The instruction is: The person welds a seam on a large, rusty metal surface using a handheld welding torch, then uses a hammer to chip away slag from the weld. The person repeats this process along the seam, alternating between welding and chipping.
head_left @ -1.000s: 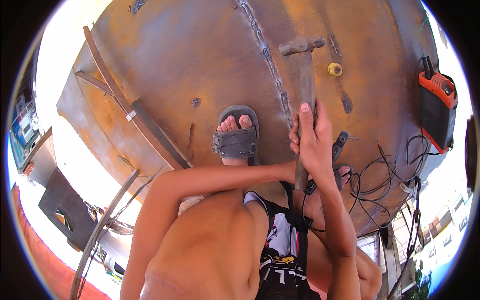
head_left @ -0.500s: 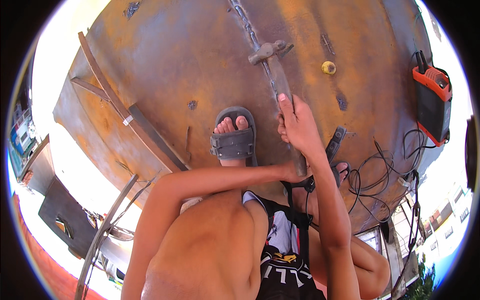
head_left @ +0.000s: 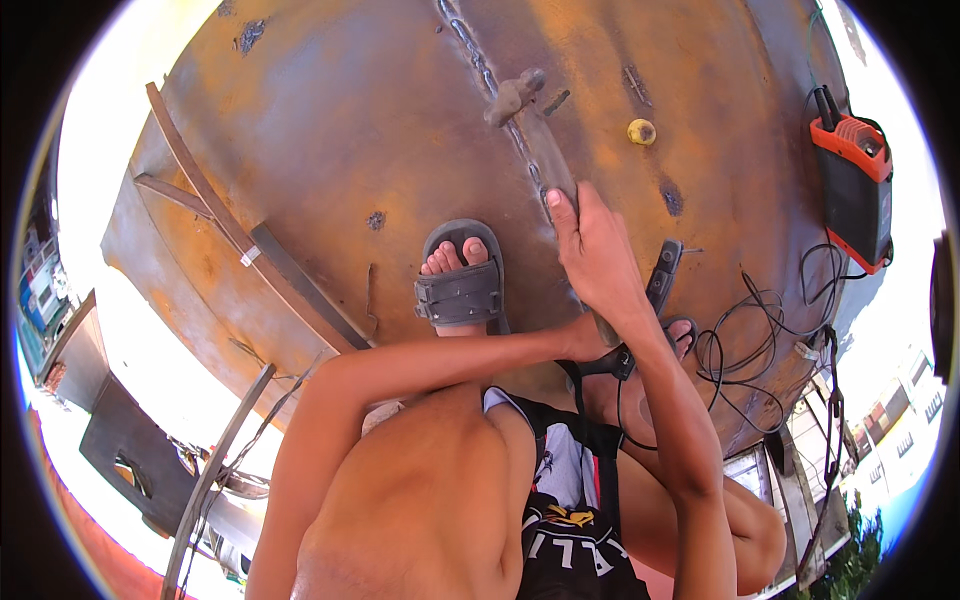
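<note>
My right hand is closed round the handle of a ball-peen hammer, thumb lying along it. The slightly blurred hammer head lies over the shiny weld seam on a rusty, curved metal surface; I cannot tell if it touches. Crossing beneath my right forearm, my left hand is at the grip of a black electrode holder. The holder's jaw sticks out beyond my right wrist, a thin rod stub in it. My left fingers are mostly hidden.
My sandalled foot stands left of the seam. A yellow round object sits right of it. Further right are an orange-and-black welding machine and looped black cables. Long metal bars lie at the left.
The whole view has shifted slightly left. The hammer head has moved a little up and left along the seam and is now blurred. My left arm stays crossed in place.
</note>
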Demonstrator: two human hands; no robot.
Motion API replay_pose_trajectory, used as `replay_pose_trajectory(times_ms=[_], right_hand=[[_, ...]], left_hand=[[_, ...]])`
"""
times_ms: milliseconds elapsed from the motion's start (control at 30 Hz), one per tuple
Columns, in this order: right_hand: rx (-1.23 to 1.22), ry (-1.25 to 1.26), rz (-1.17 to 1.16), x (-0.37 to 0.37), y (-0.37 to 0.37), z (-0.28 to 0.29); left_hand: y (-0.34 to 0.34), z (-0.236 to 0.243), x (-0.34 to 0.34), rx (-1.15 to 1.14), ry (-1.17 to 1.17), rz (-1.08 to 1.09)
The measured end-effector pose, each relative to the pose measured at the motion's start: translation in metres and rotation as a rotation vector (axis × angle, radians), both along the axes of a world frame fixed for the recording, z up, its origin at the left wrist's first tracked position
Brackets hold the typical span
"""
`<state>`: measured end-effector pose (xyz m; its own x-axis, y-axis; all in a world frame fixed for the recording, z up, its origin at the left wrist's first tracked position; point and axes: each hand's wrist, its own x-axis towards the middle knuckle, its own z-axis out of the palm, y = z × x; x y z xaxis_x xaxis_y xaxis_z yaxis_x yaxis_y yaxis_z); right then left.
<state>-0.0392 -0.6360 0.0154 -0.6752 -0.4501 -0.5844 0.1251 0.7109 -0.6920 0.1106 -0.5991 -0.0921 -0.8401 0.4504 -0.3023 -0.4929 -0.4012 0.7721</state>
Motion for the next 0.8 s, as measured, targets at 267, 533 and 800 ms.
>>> replay_pose_trajectory(times_ms=[267, 533, 800], right_hand=[[0.012, 0.068, -0.056, -0.018, 0.005, -0.004], [-0.021, 0.152, -0.047, -0.004, 0.006, -0.010], [0.013, 0.081, -0.078, -0.013, 0.002, -0.001]], left_hand=[[-0.017, 0.028, -0.018, -0.028, -0.141, -0.002], [-0.032, 0.051, -0.028, 0.010, -0.296, -0.119], [-0.013, 0.029, -0.016, -0.023, -0.085, 0.078]])
